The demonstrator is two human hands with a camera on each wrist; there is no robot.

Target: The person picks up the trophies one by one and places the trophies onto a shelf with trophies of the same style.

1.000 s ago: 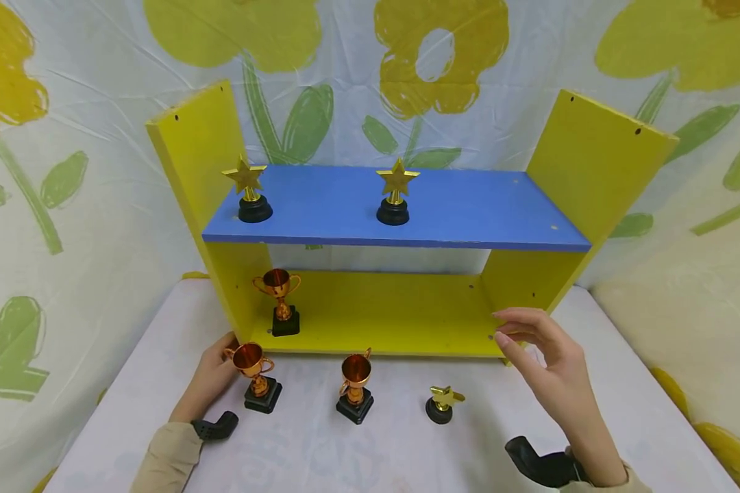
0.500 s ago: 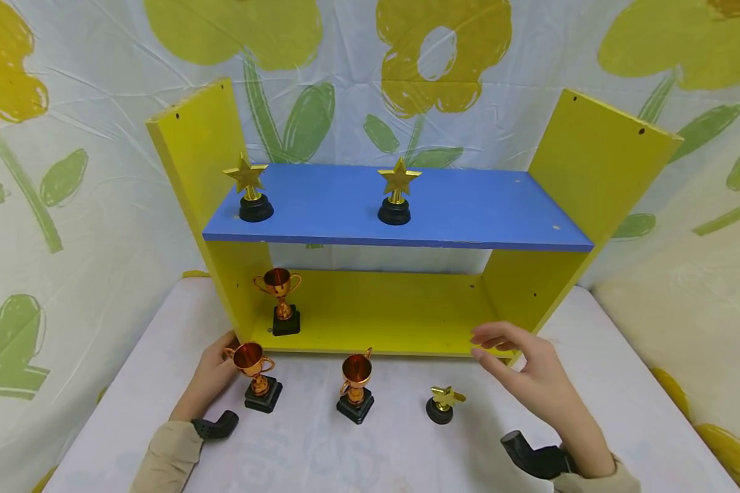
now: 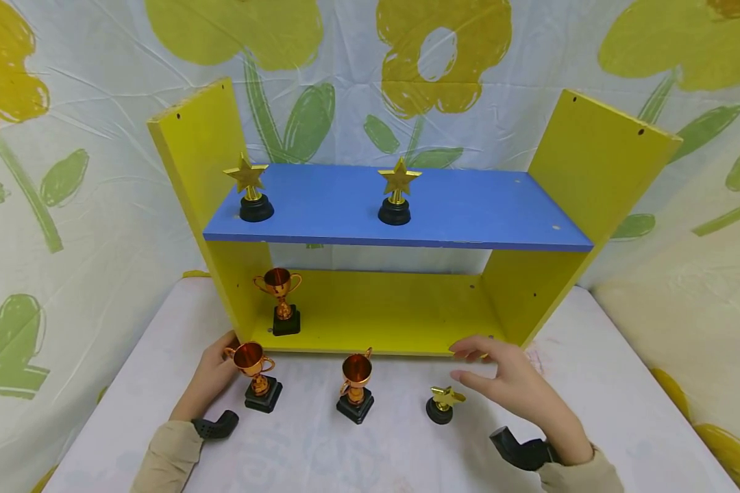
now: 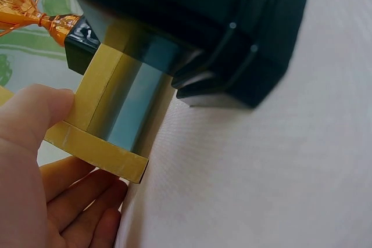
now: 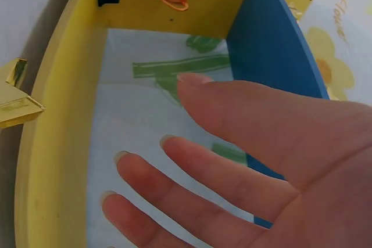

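Holding nothing, the fingers point(image 5: 180, 201) of the right hand point(image 3: 507, 380) are spread in a loose curve, with the thumb apart from them. Just beside and below, the front star trophy point(image 3: 439, 411) stands upright on the tabletop point(image 3: 308, 455), untouched. The step in hand looks like lining up on this trophy; the next move would call for lowering the hand and bringing it slightly nearer the person and leftward, then closing thumb and fingers on the star or its stem.

The left hand point(image 3: 216, 366) grips the lower front left corner of the shelf unit point(image 3: 407, 243), thumb against the yellow panel, probably to steady it. Near that hand stands the left cup trophy point(image 3: 260, 385), which a careless wrist could tip. The middle cup trophy point(image 3: 356, 373) stands between it and the front star trophy, well clear of the right hand.

Farther back, another cup trophy point(image 3: 279, 291) stands at the left end of the lower board point(image 3: 370, 308). Above, two star trophies point(image 3: 398, 179) stand on the blue board point(image 3: 469, 205). The lower board's front edge could catch the right fingertips; otherwise the way to the front star trophy seems free.
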